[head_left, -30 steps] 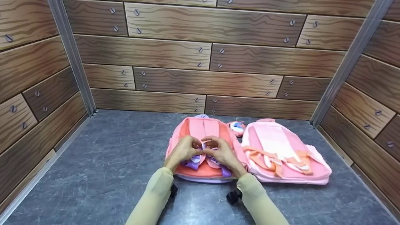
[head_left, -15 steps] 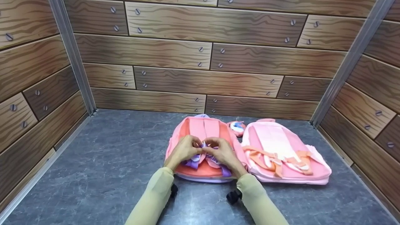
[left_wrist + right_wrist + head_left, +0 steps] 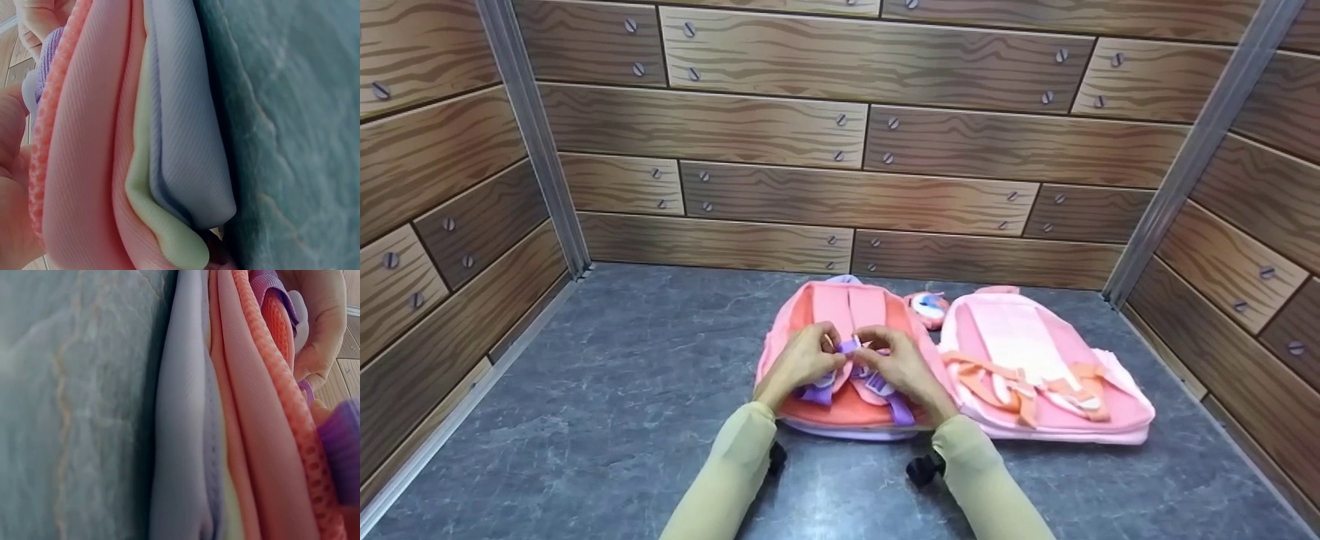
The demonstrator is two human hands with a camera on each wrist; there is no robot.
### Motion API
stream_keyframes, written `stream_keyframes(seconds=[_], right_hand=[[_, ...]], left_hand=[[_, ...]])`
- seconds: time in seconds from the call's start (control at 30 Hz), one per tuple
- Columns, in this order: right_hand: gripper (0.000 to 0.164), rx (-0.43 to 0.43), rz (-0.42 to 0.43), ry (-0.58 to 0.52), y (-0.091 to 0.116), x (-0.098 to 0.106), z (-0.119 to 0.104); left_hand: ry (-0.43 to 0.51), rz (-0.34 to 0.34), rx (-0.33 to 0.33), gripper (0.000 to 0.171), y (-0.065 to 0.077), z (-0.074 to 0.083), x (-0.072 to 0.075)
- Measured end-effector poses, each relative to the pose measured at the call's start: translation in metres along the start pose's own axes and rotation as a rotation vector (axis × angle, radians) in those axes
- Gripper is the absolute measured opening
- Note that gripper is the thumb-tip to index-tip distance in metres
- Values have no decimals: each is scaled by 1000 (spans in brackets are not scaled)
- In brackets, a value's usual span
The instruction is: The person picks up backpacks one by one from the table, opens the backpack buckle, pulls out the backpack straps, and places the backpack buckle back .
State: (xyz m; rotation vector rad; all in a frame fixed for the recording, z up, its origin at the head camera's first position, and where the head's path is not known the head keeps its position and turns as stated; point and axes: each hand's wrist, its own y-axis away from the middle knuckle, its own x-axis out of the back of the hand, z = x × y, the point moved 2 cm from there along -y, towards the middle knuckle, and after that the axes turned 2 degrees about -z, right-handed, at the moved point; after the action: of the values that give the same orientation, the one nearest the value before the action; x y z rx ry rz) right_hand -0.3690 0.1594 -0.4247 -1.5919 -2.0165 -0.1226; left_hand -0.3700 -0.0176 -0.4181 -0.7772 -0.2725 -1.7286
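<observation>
A coral-pink backpack [image 3: 851, 304] lies on the table with its padded back and shoulder straps upward. Over its middle, both hands meet at a short purple strap [image 3: 849, 346] with a white piece at its end. My left hand [image 3: 804, 358] pinches the strap from the left between thumb and fingers. From the right, my right hand [image 3: 896, 361] pinches it near the white end. Below the hands hang purple webbing ends [image 3: 901, 411] with pale buckles. In the left wrist view, the pack's lilac front panel [image 3: 188, 112] lies against the table.
A light pink backpack [image 3: 1012, 322] with orange straps [image 3: 1024, 405] lies close on the right. Between the two packs' tops sits a small round pink item [image 3: 928, 307] with a white and blue face. Wood-patterned walls [image 3: 780, 127] enclose the grey table [image 3: 607, 420].
The purple strap between the fingers has turned to lie more crosswise, showing more of its band. My right hand has shifted slightly right; my left hand has hardly moved.
</observation>
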Motion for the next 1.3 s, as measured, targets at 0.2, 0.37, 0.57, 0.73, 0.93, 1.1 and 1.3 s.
stream_keyframes(seconds=[0.2,0.37,0.57,0.73,0.93,1.1,1.3], right_hand=[[26,0,22,32,-1,5,2],[26,-19,51,37,-1,8,4],[26,-65,84,5,-2,11,8],[25,-60,114,-35,-4,15,8],[27,-62,60,-64,-6,17,5],[28,-67,48,-87,-6,18,6],[30,-53,16,-99,-5,20,6]], left_hand=[[11,16,20,14,0,1,2],[16,23,27,16,1,1,0],[40,22,56,20,4,0,0],[54,18,45,20,3,0,1],[62,-29,1,17,1,1,2],[93,-62,23,17,2,2,1],[97,-39,19,25,1,3,-1]])
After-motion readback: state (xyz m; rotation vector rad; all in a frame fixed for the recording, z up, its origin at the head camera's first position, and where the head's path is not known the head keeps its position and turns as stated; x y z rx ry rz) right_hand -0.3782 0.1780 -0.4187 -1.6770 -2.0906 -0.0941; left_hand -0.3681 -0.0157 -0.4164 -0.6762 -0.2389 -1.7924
